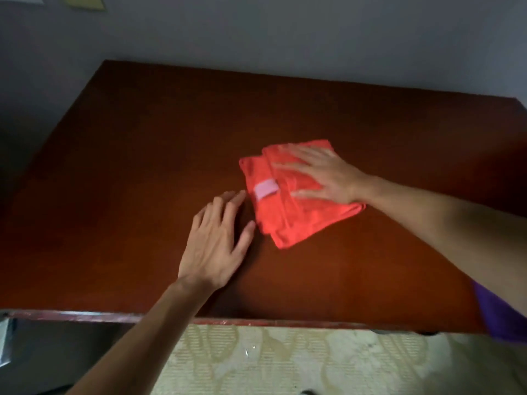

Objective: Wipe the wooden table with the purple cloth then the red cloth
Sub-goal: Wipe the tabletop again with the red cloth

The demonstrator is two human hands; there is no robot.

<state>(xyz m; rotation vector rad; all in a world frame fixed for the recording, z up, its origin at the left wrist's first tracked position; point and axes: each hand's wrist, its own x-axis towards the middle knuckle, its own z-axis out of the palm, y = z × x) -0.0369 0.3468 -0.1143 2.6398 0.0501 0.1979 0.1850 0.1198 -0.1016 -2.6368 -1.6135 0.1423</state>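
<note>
A folded red cloth [288, 212] with a pale pink label lies near the middle of the dark wooden table [128, 155]. My right hand [322, 175] rests flat on the cloth's far right part, fingers spread. My left hand [219, 240] lies flat on the bare wood just left of the cloth, its fingertips almost at the cloth's edge, holding nothing. The purple cloth [502, 315] sits at the table's near right corner, partly cut off by the frame edge and partly hidden behind my right forearm.
The table stands against a grey wall [285, 38] at the back. Its near edge [85, 315] runs across the lower frame. Below it is a pale patterned floor [285, 363]. A shiny object [4, 343] shows at the lower left.
</note>
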